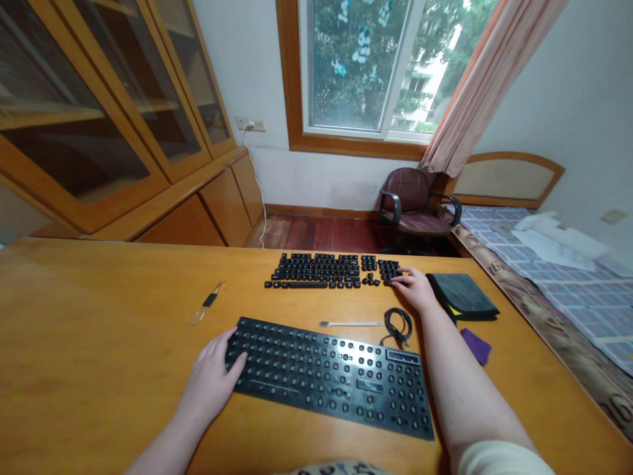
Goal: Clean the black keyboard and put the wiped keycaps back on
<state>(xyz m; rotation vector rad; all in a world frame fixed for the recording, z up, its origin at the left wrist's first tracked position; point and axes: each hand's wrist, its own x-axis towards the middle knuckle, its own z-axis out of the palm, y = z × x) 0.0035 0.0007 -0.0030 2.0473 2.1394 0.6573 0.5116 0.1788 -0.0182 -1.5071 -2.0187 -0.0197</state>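
The keyboard base (pixel 324 376), at 6 o'clock on the surface (pixel 99 343), should handle light and stiff; grip its short ends; the left hand (pixel 213 365) lies spread at 9 o'clock. Beyond, at 1 o'clock, the right hand (pixel 414 289), digits parted, touches keycaps (pixel 388 268), probably slippery.
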